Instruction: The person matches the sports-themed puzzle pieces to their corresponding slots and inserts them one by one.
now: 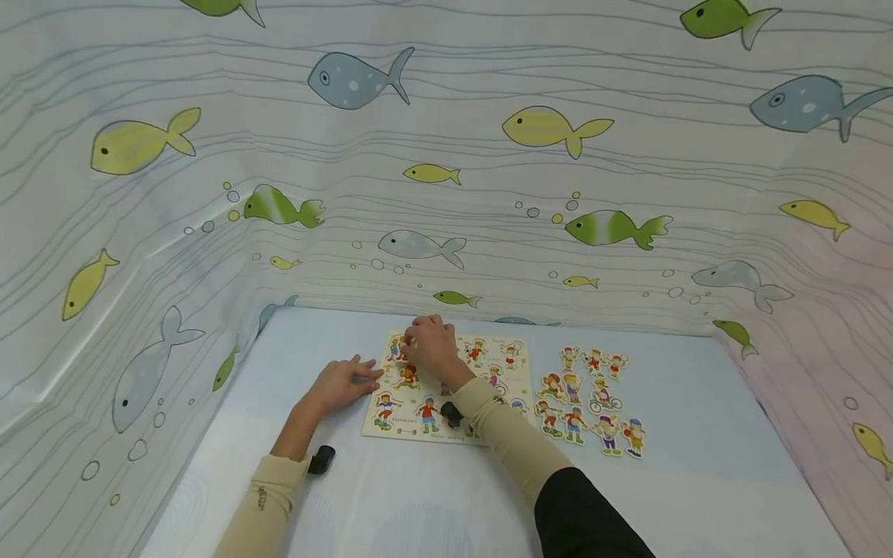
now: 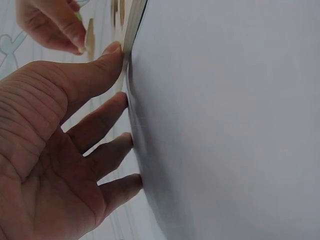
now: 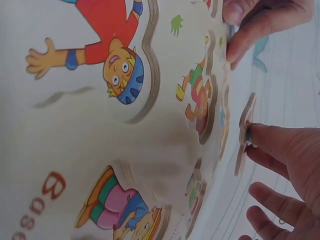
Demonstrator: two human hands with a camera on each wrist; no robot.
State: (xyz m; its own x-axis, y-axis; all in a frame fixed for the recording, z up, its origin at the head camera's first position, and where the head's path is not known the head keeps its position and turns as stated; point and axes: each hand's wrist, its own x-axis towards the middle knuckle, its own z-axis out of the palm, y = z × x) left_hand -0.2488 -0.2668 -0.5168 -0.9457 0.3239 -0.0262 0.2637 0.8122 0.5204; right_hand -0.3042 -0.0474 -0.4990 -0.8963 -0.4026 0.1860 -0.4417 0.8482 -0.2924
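A wooden puzzle board (image 1: 408, 403) printed with children doing sports lies on the table. My left hand (image 1: 342, 384) is at its left edge, fingers spread and loosely bent. In the left wrist view, the thumb of that hand touches the board's edge (image 2: 131, 30). My right hand (image 1: 434, 353) is over the upper left of the board. Between thumb and finger it pinches a thin wooden puzzle piece (image 3: 243, 120), held on edge above the board in the right wrist view. The picture on this piece is hardly visible. Shaped recesses with printed figures show on the board.
Several loose puzzle pieces (image 1: 572, 387) shaped like children lie to the right of the board on the pale table (image 1: 432, 504). A fish-patterned curtain (image 1: 446, 209) stands behind the table and along both sides. A small black device (image 1: 322, 460) sits at the left wrist.
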